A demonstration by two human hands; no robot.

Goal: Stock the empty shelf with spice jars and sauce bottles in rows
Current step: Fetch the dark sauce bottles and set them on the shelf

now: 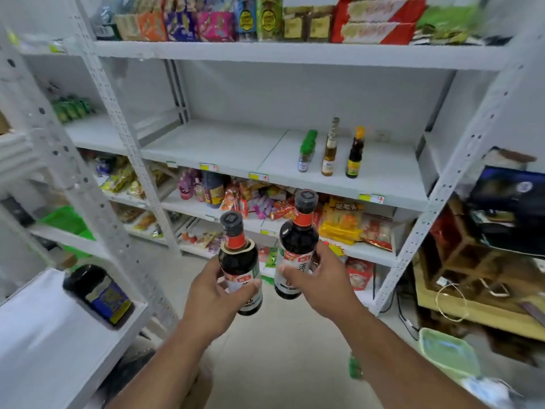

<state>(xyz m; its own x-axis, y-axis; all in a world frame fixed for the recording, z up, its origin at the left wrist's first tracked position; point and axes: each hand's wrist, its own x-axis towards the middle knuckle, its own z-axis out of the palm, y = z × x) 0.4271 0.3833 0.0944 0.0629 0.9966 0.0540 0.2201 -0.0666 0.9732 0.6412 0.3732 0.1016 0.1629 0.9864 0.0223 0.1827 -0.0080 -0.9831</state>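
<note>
You've got a dark sauce bottle in each hand, both held up in front of the white rack. Your left hand (pixel 213 293) is wrapped around the left bottle (pixel 239 264) with the thumb across its white label, and your right hand (pixel 317 280) is curled around the right bottle (pixel 295 246), which sits a bit higher. Both have dark caps, a red neck band and a red-and-white label – the characters are too blurry to read properly.

The mostly bare shelf (pixel 224 149) is above and beyond the bottles, with nothing between them and it. Already on it, toward the right end, stand a small green-capped spice jar (pixel 306 152), a tall amber bottle (pixel 330 149) and a dark bottle with an orange cap (pixel 355 153) – side by side in a row, apart from each other. Yellow price tags (pixel 258 176) line the shelf's front edge, unreadable.

Around that: colourful snack packets (pixel 259 199) crowd the shelf just below, boxed goods (pixel 374 20) fill the top shelf, and a dark jar with a blue-and-yellow label (pixel 98 293) sits on the side rack to your left. A green bin (pixel 449 354) is on the floor at right.
</note>
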